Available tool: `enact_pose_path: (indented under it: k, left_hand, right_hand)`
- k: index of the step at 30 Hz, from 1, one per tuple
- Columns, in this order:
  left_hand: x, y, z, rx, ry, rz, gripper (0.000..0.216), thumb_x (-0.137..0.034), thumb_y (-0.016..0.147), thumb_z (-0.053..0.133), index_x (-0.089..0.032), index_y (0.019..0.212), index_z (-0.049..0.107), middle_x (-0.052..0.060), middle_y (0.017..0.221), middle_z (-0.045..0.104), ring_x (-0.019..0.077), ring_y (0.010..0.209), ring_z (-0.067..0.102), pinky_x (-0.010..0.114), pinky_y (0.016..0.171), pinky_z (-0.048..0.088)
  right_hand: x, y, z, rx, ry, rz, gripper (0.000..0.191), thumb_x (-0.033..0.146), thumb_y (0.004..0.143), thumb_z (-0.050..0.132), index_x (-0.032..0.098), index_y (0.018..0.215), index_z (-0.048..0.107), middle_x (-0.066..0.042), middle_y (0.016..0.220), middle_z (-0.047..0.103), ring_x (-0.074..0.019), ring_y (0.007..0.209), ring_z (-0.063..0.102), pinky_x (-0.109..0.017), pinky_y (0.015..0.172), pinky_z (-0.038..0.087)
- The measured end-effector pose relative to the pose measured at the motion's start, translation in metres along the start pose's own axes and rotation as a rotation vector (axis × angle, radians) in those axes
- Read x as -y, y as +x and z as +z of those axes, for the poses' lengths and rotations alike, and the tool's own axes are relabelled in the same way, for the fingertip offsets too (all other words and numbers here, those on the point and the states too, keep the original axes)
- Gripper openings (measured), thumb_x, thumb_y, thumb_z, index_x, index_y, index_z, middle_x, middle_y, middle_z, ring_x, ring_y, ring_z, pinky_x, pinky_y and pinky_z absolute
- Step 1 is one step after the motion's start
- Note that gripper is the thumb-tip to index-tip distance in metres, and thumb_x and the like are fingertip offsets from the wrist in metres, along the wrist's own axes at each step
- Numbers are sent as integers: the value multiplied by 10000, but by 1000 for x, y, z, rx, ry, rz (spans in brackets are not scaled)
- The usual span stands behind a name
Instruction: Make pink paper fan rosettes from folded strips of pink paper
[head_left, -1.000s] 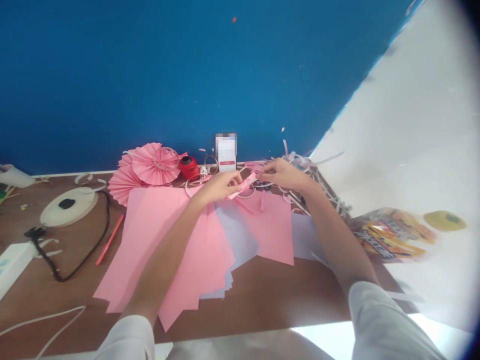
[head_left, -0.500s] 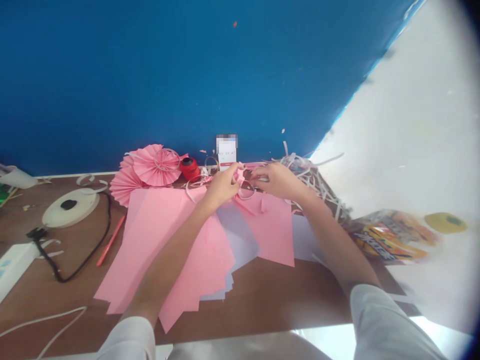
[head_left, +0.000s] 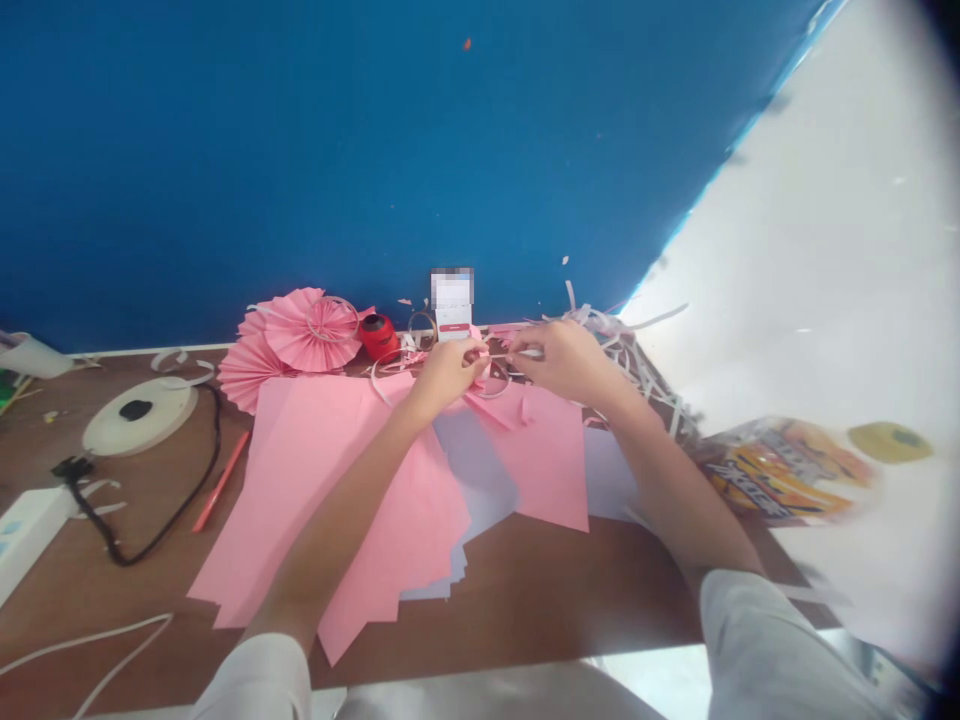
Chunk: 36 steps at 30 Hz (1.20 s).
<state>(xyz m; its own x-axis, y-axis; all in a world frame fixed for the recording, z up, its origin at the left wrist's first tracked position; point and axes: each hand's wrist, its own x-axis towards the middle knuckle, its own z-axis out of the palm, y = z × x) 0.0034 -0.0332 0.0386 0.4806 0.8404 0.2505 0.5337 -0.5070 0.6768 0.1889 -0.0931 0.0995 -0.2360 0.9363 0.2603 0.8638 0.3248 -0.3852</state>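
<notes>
My left hand (head_left: 444, 375) and my right hand (head_left: 564, 360) are both pinched closed at the far side of the brown table (head_left: 517, 590), fingertips almost meeting. Between them they hold a small folded pink paper piece (head_left: 480, 358) with a thin white strip across it. Under my forearms lie several large pink paper sheets (head_left: 330, 470) over white sheets (head_left: 480, 470). Two finished pink pleated paper fans (head_left: 296, 335) lean against the blue wall to the left of my hands.
A red tape roll (head_left: 379, 335) and a small white box (head_left: 453, 305) stand by the wall. Shredded white paper strips (head_left: 630, 350) pile at the right. A round white device (head_left: 139, 412) with a black cable, a red pencil (head_left: 220, 480) and a colourful packet (head_left: 787, 470) also lie about.
The pink piece, held stretched out between my hands a second ago, is now bunched small between my fingertips. My hands have drawn closer together.
</notes>
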Motion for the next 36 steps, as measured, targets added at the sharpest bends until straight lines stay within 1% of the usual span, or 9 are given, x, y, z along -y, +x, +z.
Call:
enact_pose_path:
  k: [3,6,10,14,17,23,27,32,36]
  left_hand:
    - [3,1,2,21,-37,-4,258,-280,808,555,-155,992,685,56,797,684,153,698,613,258,672,461]
    - [2,0,5,47,-95,22,286,-255,806,555,-170,1061,655,44,826,674,136,700,607,247,673,464]
    - [-2,-3,8,64,-85,26,344,-254,813,550,-197,1147,606,25,802,658,131,676,593,249,664,461]
    - [-6,-5,7,65,-48,13,304,-282,823,545,-196,1106,615,18,760,651,138,666,595,255,657,454]
    - [-8,-7,6,84,-50,8,313,-263,807,558,-195,1109,603,9,753,645,138,664,595,251,648,444]
    - [-12,-10,3,145,-115,15,364,-227,790,552,-204,1153,567,-14,721,606,127,652,580,235,624,425]
    - [-20,-14,-2,179,-156,9,350,-257,808,544,-208,1154,568,-13,735,599,118,646,573,230,617,420]
    - [-28,-16,-7,197,-173,25,359,-259,819,536,-230,1175,563,-19,722,601,119,644,572,233,608,408]
    - [-29,-15,-12,254,-248,42,387,-272,820,539,-233,1205,546,-8,735,611,132,663,579,243,609,416]
  right_hand:
    - [-7,3,2,-33,42,36,213,277,787,532,198,782,730,-45,728,686,-155,627,544,-264,613,314]
    - [-16,8,5,-47,83,79,223,286,776,534,179,751,728,-40,670,671,-140,573,519,-263,573,304]
    - [-33,15,12,-6,128,131,226,292,755,543,170,745,733,-20,584,636,-122,508,474,-266,542,295]
    - [-44,21,19,24,181,135,231,313,742,556,165,719,732,-26,628,652,-125,542,496,-265,548,316]
    - [-46,23,21,19,240,135,238,333,734,571,154,704,725,-24,636,651,-119,544,496,-260,539,318]
    - [-40,19,17,-12,284,182,267,369,708,602,128,709,716,-8,527,563,-100,487,424,-254,507,296]
    - [-40,18,15,30,330,191,266,364,702,607,121,708,715,-2,513,531,-95,482,409,-258,517,306]
    - [-49,23,19,67,360,199,248,353,680,620,123,700,711,-6,558,564,-99,511,438,-256,529,316]
    - [-53,24,22,84,440,188,247,366,659,653,129,712,700,-26,632,623,-114,545,491,-248,525,334]
